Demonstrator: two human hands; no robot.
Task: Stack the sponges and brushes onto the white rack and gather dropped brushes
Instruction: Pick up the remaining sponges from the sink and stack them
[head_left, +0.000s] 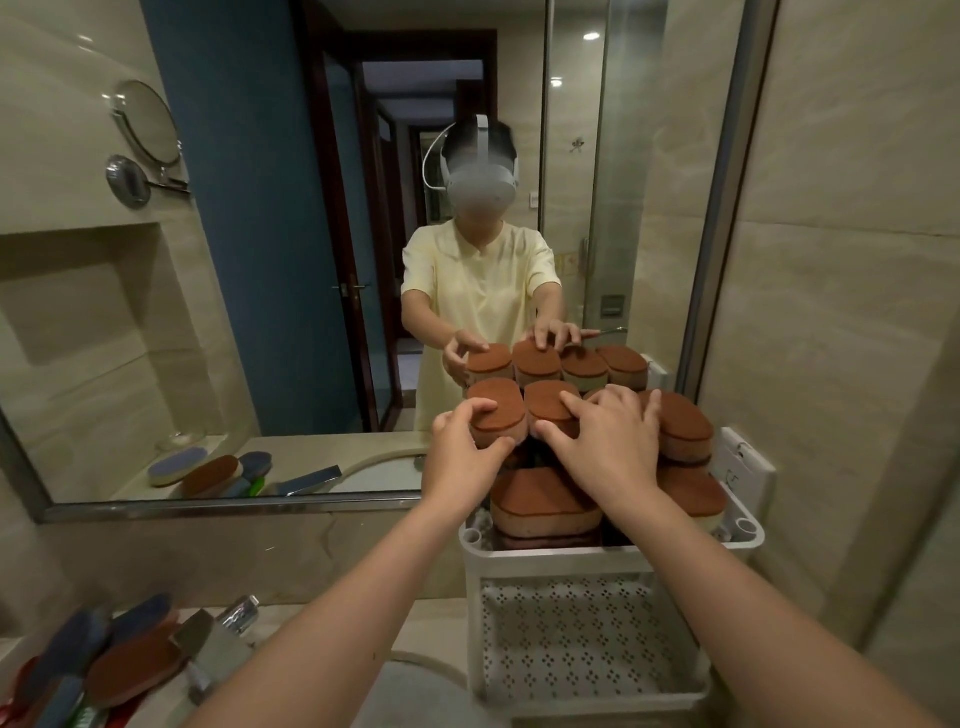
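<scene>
Several brown-topped sponges are piled in the top tray of the white rack (566, 556) at the right of the counter. My left hand (467, 447) grips the upper left sponge (498, 415), thumb on its near side and fingers over its top. My right hand (602, 436) lies spread over the middle sponges (550, 408) of the upper row, fingers straight. A further sponge (685, 426) sits to its right, and a lower layer (540, 501) shows beneath. Loose blue and brown brushes (104, 660) lie at the counter's lower left.
The rack stands against the mirror (311, 260), which shows a person and the stack reflected. Behind the rack's right side is a wall socket (743, 462). A chrome tap (228, 634) and the basin rim (415, 665) lie between the brushes and the rack.
</scene>
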